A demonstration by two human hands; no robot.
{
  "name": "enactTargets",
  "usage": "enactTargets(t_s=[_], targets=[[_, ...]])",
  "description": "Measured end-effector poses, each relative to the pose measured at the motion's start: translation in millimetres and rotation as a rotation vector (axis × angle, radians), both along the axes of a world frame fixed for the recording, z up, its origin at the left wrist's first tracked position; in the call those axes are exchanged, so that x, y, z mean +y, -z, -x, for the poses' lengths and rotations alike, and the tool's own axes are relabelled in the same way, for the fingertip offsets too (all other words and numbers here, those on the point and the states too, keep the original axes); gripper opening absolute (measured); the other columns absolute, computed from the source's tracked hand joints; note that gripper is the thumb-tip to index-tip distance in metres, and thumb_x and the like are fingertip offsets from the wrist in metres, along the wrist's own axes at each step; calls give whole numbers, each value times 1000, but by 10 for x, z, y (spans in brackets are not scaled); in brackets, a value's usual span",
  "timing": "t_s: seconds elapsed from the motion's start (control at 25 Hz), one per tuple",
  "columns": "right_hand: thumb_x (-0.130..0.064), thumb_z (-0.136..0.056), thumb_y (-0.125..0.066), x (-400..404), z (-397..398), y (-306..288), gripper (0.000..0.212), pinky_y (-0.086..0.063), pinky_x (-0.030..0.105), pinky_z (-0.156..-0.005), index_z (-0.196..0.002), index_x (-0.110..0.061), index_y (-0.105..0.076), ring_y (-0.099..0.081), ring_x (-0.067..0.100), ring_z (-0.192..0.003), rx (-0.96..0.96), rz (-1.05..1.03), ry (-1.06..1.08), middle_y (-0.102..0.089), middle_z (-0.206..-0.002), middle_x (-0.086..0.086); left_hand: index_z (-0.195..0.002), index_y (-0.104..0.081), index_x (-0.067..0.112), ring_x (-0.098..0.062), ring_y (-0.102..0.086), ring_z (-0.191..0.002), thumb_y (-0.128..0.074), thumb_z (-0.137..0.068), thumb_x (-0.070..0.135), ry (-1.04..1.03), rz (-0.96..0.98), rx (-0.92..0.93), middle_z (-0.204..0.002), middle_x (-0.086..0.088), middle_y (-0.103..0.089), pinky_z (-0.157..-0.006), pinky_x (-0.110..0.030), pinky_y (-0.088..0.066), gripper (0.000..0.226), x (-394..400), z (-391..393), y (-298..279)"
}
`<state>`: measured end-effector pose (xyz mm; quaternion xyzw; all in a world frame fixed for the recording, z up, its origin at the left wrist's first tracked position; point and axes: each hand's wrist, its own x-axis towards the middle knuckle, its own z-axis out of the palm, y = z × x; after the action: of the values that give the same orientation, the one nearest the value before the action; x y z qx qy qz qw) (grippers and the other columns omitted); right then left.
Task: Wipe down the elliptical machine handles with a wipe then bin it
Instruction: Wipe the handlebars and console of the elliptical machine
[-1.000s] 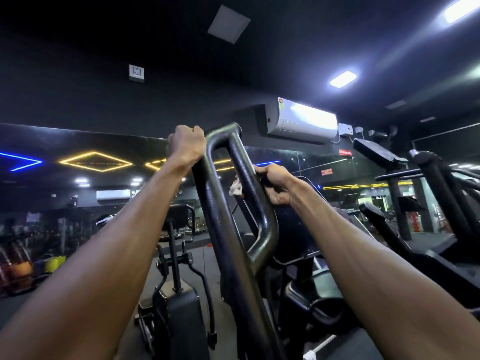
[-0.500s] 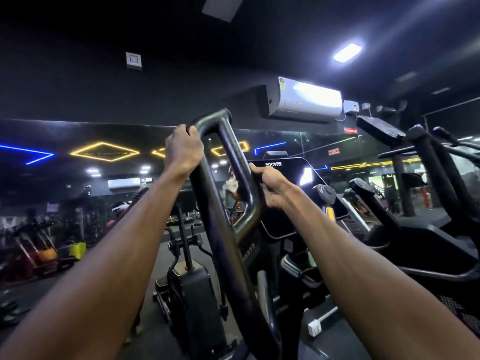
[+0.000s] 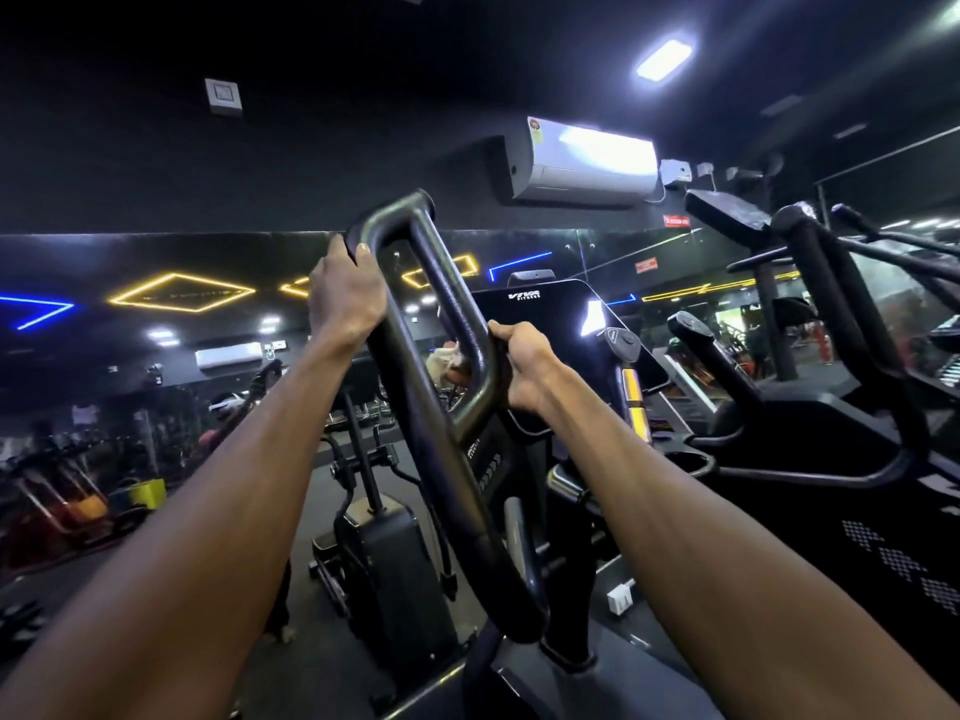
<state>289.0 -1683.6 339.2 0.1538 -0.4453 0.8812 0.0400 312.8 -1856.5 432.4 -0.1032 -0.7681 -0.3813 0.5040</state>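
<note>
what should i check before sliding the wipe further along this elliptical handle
1. Left hand grips the outer bar of the loop handle to steady it: ok.
2. Right hand wraps the inner bar near the lower bend: ok.
3. Wipe sits between the right hand's fingers and the bar: ok, a pale edge shows through the loop.
4. Wipe lies flat on the bar rather than bunched: cannot tell.
5. Top bend of the handle already wiped: cannot tell.
6. Bin in sight for afterwards: not ok, none clearly visible.

wipe (image 3: 448,362): mostly hidden behind handle (image 3: 470,330) | right hand (image 3: 524,368) fingers: hidden behind handle | forearms: cut off by bottom edge
</note>
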Motion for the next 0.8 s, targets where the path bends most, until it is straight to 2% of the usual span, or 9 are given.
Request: enactTargets(t_s=[0.08,0.16,0.28,0.36,0.44,0.48,0.56,0.68,0.8], targets=[[-37,-103,-36,-102,-84,144,47,-60,47,-71,-117,-2,-64,-67,31,-72,-44,58,71,-65,-93,19,-134,-48,8,-36,-57,-114,-30,-99,44,7,13,-8,-124,-17,-60,-96,-49,-48,54,-22,-47,78],[-44,-103,-35,-178,-162,385,46,-60,49,-78,-113,-9,-64,-69,33,-89,-101,97,99,-68,-104,20,-133,-47,10,-36,-57,-112,-31,-96,47,28,32,-9,-123,-17,-60,-94,-52,-49,55,-58,-86,158],[-34,-103,-32,-257,-293,418,39,-56,59,-84,-109,-10,-62,-72,35,-84,-136,174,107,-70,-108,25,-125,-50,9,-33,-58,-106,-39,-99,40,11,57,-26,-117,-15,-60,-86,-44,-48,41,-42,-177,209],[-29,-102,-31,-316,-408,451,40,-58,61,-76,-109,-7,-64,-73,37,-83,-162,161,157,-70,-110,28,-125,-50,9,-30,-56,-103,-42,-100,36,-1,76,-33,-115,-13,-60,-81,-41,-43,37,-18,-257,268],[-20,-104,-31,-325,-553,544,38,-60,44,-53,-92,-5,-63,-72,30,-61,-191,132,198,-73,-78,20,-124,-49,12,-27,-56,-102,-43,-100,36,3,93,-34,-113,-11,-59,-81,-39,-43,35,-27,-310,358],[-14,-104,-31,-313,-635,570,36,-57,38,-47,-81,-8,-58,-68,25,-49,-193,141,200,-68,-62,14,-124,-49,12,-27,-56,-101,-43,-100,36,12,102,-29,-112,-10,-59,-82,-39,-45,34,-26,-326,408],[-3,-100,-33,-304,-756,552,36,-53,31,-43,-69,-10,-49,-57,20,-41,-169,159,228,-54,-53,8,-124,-48,12,-24,-55,-98,-44,-100,35,24,101,-43,-111,-10,-57,-81,-38,-46,33,-15,-362,474],[4,-94,-38,-404,-997,612,36,-43,22,-46,-62,-7,-49,-43,11,-35,-128,-72,296,-46,-59,10,-130,-45,14,-28,-58,-102,-43,-100,37,23,89,-62,-112,-11,-58,-89,-46,-51,37,19,-425,523],[4,-92,-50,-371,-1035,670,30,-54,29,-56,-64,-7,-55,-46,10,-39,-121,-293,357,-50,-59,9,-134,-42,13,-33,-57,-107,-42,-100,36,8,84,-84,-115,-15,-58,-92,-48,-49,41,39,-452,543]])
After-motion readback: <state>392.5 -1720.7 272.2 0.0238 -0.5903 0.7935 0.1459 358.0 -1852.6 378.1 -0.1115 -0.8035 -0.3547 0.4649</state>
